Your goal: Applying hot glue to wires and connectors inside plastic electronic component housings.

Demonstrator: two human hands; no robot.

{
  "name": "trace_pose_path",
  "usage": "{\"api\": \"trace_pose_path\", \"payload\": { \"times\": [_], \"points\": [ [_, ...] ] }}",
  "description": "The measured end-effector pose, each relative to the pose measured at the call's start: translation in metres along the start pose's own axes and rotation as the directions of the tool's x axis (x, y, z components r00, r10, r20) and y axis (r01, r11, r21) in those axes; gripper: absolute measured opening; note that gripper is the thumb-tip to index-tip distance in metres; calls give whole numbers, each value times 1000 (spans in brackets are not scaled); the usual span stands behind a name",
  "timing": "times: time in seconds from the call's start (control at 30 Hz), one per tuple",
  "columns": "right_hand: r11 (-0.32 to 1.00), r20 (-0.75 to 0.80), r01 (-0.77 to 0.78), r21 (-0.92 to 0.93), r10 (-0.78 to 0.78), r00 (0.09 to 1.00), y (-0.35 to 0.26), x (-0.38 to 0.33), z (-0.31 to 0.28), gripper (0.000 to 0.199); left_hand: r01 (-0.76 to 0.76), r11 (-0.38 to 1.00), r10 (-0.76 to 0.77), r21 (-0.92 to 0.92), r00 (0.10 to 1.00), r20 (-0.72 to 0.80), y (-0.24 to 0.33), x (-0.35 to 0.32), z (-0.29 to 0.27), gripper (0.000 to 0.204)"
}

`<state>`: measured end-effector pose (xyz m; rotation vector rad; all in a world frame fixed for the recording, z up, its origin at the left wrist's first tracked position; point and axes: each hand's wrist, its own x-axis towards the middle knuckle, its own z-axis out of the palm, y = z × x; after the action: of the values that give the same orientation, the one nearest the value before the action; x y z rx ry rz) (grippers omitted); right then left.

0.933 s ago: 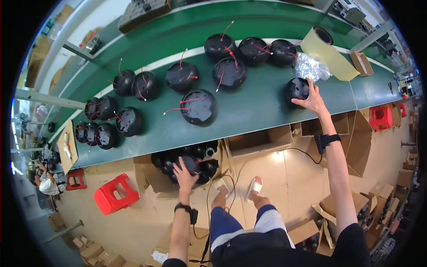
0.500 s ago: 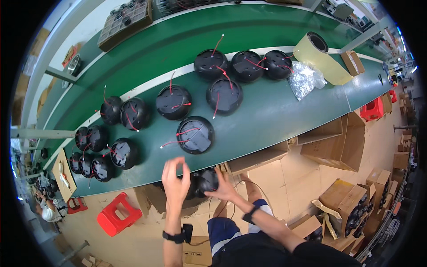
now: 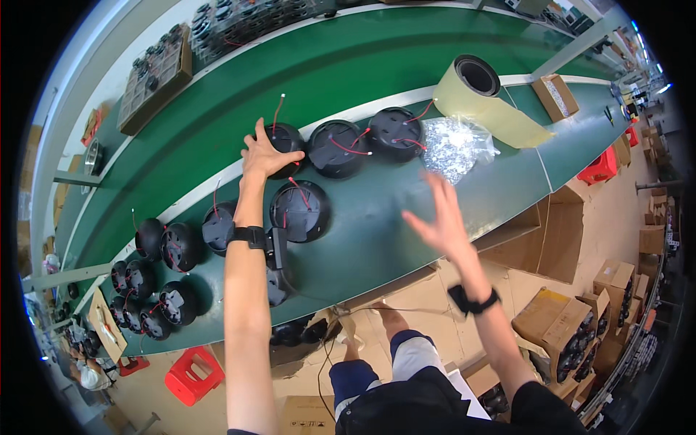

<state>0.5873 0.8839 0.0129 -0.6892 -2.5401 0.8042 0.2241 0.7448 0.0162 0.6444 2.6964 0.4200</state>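
My left hand (image 3: 267, 154) reaches across the bench to a black round housing (image 3: 288, 138) in the back row. Its fingers are spread over the housing's left side, with the thumb stretched across the front. My right hand (image 3: 444, 225) is in the air above the bench, fingers apart and holding nothing. Nearby stand two more black housings with red wires, a middle one (image 3: 337, 148) and a right one (image 3: 396, 134). Another housing (image 3: 301, 210) sits nearer me, beside my left wrist. My left forearm partly covers two others.
Several wired housings (image 3: 177, 246) stand along the left of the green bench (image 3: 370, 254). A clear bag of silvery pieces (image 3: 453, 148), a yellowish roll (image 3: 467, 87) and a small carton (image 3: 557, 98) lie to the right. Below are black parts (image 3: 301, 332), a red stool (image 3: 194, 375) and cartons (image 3: 554, 319).
My left hand has moved from the bench's front edge to a back-row housing. The right hand has left the black part below the edge and risen rightward over the bench. The view has shifted.
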Motion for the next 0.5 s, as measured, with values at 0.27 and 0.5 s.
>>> {"api": "trace_pose_path", "payload": {
  "times": [0.27,0.5],
  "points": [
    [925,304,144,-351,-33,952,50,165,25,136,-384,846,474,-370,860,190,-21,-282,-87,115],
    [977,219,43,-210,4,976,42,147,28,118,255,967,-217,-12,846,487,-190,-423,80,126]
  ]
}}
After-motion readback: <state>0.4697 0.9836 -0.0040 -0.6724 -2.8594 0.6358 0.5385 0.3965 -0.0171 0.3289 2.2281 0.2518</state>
